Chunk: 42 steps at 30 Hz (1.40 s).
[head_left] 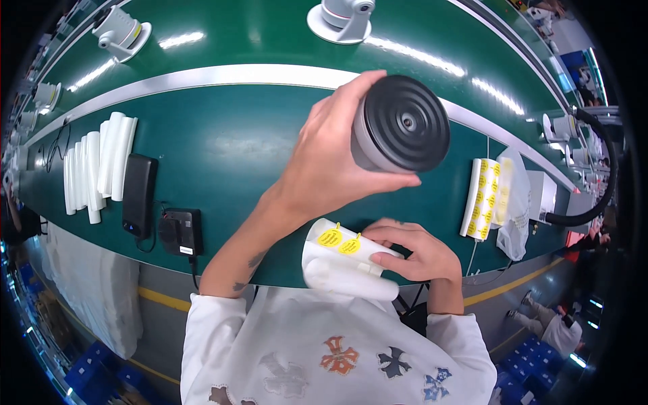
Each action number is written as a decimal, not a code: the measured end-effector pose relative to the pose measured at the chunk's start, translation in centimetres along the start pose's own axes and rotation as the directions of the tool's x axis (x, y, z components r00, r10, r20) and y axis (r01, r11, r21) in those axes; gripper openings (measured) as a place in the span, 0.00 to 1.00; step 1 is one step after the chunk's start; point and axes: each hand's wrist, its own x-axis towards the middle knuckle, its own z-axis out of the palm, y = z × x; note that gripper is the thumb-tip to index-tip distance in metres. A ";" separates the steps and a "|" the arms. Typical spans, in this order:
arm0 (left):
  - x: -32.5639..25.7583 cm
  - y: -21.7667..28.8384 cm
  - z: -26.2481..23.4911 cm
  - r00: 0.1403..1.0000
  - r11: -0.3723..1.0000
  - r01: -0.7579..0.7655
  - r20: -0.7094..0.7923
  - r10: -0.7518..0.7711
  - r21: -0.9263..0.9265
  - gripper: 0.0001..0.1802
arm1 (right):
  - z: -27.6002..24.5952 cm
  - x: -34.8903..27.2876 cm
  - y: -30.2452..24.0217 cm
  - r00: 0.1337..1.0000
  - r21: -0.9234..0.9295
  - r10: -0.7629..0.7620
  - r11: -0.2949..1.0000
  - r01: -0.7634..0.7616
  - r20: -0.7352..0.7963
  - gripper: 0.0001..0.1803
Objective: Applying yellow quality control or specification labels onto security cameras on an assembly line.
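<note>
My left hand [331, 145] grips a light-coloured device [407, 123] above the table, fingers and thumb around its side. The device's round black base with ringed grooves is turned up toward me; the rest of its body is hidden. Below it, at the table's near edge, lies a roll of yellow stickers [347, 246] on white backing, part of the strip curling down against my shirt. My right hand [418, 251] is closed at the right end of this roll, thumb on the backing. One yellow sticker stands up slightly from the strip's upper edge.
White paper rolls [94, 162], a long black case [140, 196] and a black box with a cable [181, 231] lie at left. Another sticker roll [481, 199] and a plastic bag [514, 209] are at right. White devices [341, 19] stand on the green belt beyond the white rail [223, 75].
</note>
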 end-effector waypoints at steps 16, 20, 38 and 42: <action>-8.3 1.8 -4.8 0.924 0.947 0.309 0.260 -0.280 -0.081 0.16 | 0.8 1.5 -1.7 0.934 -0.303 -0.196 0.947 0.103 -0.297 0.19; -8.0 1.6 -4.4 0.930 0.944 0.305 0.254 -0.268 -0.124 0.09 | 1.0 2.5 -2.6 0.878 -0.327 -0.333 0.919 0.221 -0.344 0.16; -8.0 -2.0 -3.8 0.942 0.921 0.290 0.094 -0.323 0.261 0.19 | -6.5 3.2 -11.8 0.877 -0.293 -0.170 0.956 0.036 -0.450 0.07; -7.4 -1.6 -4.4 0.990 0.950 0.140 -0.033 -0.137 0.278 0.25 | -9.0 5.4 -11.3 0.926 0.121 0.179 0.982 -0.147 -0.331 0.05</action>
